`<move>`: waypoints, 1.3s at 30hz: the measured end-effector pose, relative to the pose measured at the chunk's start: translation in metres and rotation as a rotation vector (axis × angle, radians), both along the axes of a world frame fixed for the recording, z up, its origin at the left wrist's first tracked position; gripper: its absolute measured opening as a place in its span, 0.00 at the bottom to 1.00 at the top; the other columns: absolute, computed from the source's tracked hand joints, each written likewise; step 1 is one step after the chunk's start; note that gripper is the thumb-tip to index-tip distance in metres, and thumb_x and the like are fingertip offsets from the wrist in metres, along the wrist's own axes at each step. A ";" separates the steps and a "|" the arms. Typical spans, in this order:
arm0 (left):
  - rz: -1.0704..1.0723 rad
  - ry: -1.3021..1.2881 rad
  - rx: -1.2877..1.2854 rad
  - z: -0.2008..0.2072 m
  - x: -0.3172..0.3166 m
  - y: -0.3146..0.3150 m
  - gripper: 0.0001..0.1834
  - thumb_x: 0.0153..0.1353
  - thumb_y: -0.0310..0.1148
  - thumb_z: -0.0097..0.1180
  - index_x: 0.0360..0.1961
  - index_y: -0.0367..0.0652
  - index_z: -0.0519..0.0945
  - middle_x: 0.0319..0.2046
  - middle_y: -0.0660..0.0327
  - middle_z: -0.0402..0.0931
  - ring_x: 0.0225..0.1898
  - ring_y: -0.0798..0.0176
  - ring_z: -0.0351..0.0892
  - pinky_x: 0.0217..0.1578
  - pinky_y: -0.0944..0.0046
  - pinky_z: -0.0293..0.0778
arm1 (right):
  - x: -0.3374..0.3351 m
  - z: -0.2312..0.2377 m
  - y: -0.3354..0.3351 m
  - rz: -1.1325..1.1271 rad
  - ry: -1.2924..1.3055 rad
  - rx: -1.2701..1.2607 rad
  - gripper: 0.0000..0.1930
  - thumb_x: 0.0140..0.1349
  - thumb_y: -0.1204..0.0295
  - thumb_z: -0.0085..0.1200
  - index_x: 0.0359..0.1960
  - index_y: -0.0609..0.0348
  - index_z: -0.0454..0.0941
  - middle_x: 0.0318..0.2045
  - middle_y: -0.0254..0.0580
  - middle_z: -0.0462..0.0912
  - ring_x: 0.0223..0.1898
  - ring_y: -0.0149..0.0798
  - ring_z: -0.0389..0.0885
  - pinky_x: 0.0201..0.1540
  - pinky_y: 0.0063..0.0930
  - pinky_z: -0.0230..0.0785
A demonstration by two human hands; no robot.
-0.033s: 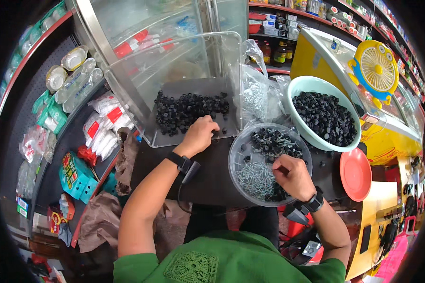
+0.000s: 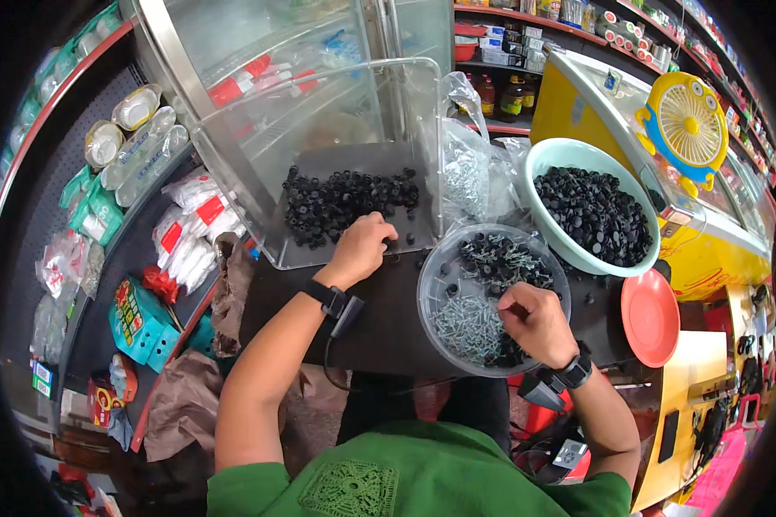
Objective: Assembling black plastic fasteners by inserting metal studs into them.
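Observation:
My left hand (image 2: 363,247) is at the front edge of a clear plastic bin (image 2: 272,250), its fingers curled together beside a heap of small black plastic caps (image 2: 336,200). What lies between its fingertips is hidden. Over a round clear tub (image 2: 428,327), my right hand (image 2: 535,323) is closed, thumb against the fingers; I cannot make out what it holds. Silver screws (image 2: 466,327) fill the near left of that tub. Behind them lie black caps with screws in them (image 2: 504,258).
A pale green basin (image 2: 533,164) heaped with black caps stands to the right, touching the tub area. A red plate (image 2: 650,319) sits at the table's right edge. Behind the tub is a clear bag of screws (image 2: 466,181). A yellow fan (image 2: 688,125) and shelves surround the dark table (image 2: 276,297).

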State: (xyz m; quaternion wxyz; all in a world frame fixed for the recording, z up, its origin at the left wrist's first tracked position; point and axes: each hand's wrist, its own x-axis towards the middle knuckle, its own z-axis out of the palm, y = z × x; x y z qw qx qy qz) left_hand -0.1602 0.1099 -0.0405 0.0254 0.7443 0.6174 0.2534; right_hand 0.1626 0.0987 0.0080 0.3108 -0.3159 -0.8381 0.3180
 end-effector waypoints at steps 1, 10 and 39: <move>0.013 -0.026 0.025 0.000 -0.001 -0.003 0.13 0.46 0.19 0.59 0.34 0.44 0.80 0.31 0.58 0.73 0.37 0.53 0.75 0.40 0.55 0.71 | 0.002 0.001 -0.002 -0.010 -0.001 -0.023 0.05 0.46 0.86 0.52 0.26 0.65 0.73 0.21 0.47 0.75 0.24 0.45 0.78 0.27 0.30 0.69; 0.090 -0.250 -0.040 0.000 -0.014 -0.016 0.11 0.48 0.22 0.59 0.35 0.43 0.81 0.29 0.60 0.79 0.35 0.54 0.77 0.37 0.59 0.73 | 0.000 -0.010 -0.008 -0.087 0.076 -0.067 0.07 0.47 0.86 0.53 0.29 0.66 0.77 0.23 0.47 0.76 0.25 0.44 0.78 0.28 0.30 0.68; 0.197 -0.006 0.087 0.008 0.016 -0.022 0.10 0.49 0.27 0.62 0.34 0.40 0.79 0.31 0.53 0.73 0.36 0.48 0.76 0.38 0.52 0.72 | 0.016 -0.005 -0.037 -0.181 0.285 -0.513 0.03 0.58 0.85 0.52 0.32 0.65 0.76 0.23 0.32 0.77 0.23 0.22 0.75 0.25 0.16 0.71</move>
